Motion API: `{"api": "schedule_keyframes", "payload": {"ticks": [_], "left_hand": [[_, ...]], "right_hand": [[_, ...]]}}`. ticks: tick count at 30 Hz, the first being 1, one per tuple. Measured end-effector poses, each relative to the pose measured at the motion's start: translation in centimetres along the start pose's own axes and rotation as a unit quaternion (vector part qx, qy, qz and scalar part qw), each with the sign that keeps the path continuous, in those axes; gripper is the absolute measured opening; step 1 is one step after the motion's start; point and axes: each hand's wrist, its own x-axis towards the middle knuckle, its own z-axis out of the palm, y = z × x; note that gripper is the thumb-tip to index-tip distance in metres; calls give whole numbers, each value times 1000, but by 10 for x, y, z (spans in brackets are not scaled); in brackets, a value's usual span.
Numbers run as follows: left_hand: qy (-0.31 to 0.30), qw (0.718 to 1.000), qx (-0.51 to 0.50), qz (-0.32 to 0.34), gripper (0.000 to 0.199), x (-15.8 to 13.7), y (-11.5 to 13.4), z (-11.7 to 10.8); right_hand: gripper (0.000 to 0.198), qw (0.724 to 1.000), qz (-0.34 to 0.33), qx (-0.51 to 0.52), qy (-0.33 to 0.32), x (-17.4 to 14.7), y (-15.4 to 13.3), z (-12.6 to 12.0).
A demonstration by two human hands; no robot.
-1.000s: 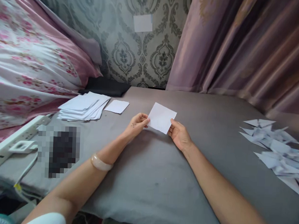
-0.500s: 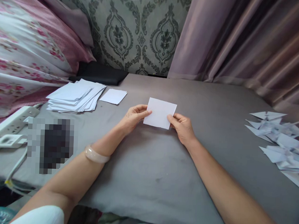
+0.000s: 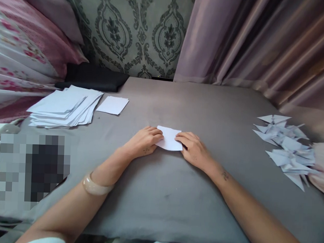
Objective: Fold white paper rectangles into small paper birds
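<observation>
A white sheet of paper (image 3: 169, 138) is between my two hands, low over the grey cloth, its near edge bowed. My left hand (image 3: 146, 142) grips its left side, fingers on top and the thumb hidden beneath. At the right side my right hand (image 3: 194, 148) pinches the paper between the fingers above and the thumb below. A pale bangle (image 3: 97, 184) circles my left wrist.
At the left lie a large stack of white paper (image 3: 64, 105) and a smaller pile of square sheets (image 3: 113, 105). Several folded paper shapes (image 3: 288, 143) are heaped at the right. A power strip (image 3: 2, 133) and a blurred-out dark object (image 3: 47, 172) are near left.
Both hands have brought the paper down and nearer, tilting it from facing me to nearly flat. My fingers have moved onto its upper face. The view has shifted a little to the right.
</observation>
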Motion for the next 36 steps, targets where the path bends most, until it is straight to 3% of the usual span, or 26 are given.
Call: {"api": "schedule_keyframes", "payload": {"ticks": [7, 10, 14, 18, 26, 36], "left_hand": [[45, 991, -92, -89, 21, -1, 11, -1], [70, 980, -103, -154, 18, -2, 14, 1], [98, 956, -141, -239, 34, -2, 12, 8], [124, 934, -159, -294, 34, -1, 11, 13], [142, 914, -166, -341, 24, 3, 11, 18], [141, 918, -136, -345, 25, 6, 14, 19]], "right_hand": [[19, 994, 80, 70, 29, -3, -8, 0], [20, 989, 119, 76, 40, -5, -12, 1], [31, 979, 173, 76, 75, -2, -15, 6], [28, 965, 227, 79, 106, 2, -18, 11], [22, 954, 266, 63, 121, 5, -19, 12], [24, 957, 271, 32, 98, 11, -17, 12]]}}
